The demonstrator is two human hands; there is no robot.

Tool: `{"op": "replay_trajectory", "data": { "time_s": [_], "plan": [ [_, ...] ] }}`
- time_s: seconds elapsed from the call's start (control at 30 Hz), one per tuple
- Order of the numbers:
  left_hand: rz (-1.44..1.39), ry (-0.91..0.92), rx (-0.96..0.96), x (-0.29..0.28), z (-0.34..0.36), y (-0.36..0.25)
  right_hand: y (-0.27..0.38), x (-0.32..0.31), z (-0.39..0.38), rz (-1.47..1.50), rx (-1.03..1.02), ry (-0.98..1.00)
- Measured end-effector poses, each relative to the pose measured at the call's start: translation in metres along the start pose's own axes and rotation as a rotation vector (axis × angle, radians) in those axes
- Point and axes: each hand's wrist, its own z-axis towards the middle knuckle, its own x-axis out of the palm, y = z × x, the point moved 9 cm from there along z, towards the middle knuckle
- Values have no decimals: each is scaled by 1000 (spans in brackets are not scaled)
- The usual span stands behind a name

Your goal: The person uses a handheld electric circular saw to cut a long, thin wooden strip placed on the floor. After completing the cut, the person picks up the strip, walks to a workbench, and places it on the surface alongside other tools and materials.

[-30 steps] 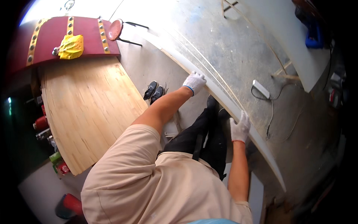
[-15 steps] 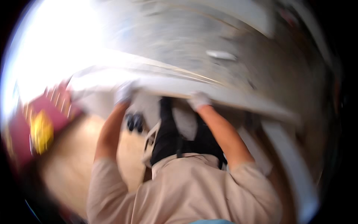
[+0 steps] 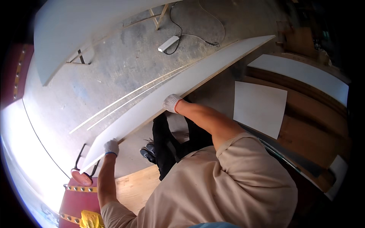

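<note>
A long, narrow white board point(image 3: 211, 65) with a pale wood edge crosses the view diagonally from lower left to upper right. My left hand point(image 3: 111, 148), in a knit glove, grips its near edge toward the lower-left end. Further along, my right hand point(image 3: 172, 103), also gloved, is closed over the same near edge at about mid-length; its fingertips are partly hidden. My legs in black trousers show just beneath the board, with dark shoes point(image 3: 148, 153) on the floor beside them.
A large pale panel point(image 3: 76, 34) on trestles, a power strip point(image 3: 168, 44) with cables and thin strips point(image 3: 99, 111) lie beyond. Lower left are a stool point(image 3: 81, 177), red studded panel point(image 3: 78, 197), yellow bag point(image 3: 90, 219) and wooden surface point(image 3: 133, 182). White and brown sheets point(image 3: 259, 108) lie right.
My view has swung round, so the board now slants up to the right instead of down. My right hand sits higher in the picture, my left lower, both still on the board.
</note>
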Motion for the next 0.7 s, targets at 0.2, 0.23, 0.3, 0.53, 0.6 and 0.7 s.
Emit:
{"op": "replay_trajectory", "data": {
  "time_s": [0.2,0.23,0.3,0.53,0.6,0.7],
  "plan": [
    [65,34,37,-96,-59,-43,-19,-42,-58,33,-95,-90],
    [71,9,44,-117,-75,-51,-24,-62,-77,30,-122,-100],
    [100,-11,33,-168,-113,-80,-39,-83,-115,-22,-162,-60],
    [2,-436,-100,-412,-304,-244,-123,-219,-318,-63,-206,-140],
    [-68,-673,-183,-471,-379,-308,-148,-259,-392,-28,-190,-141],
    [276,-775,-217,-548,-428,-398,-206,-293,-533,70,-118,-269]
  ]
}}
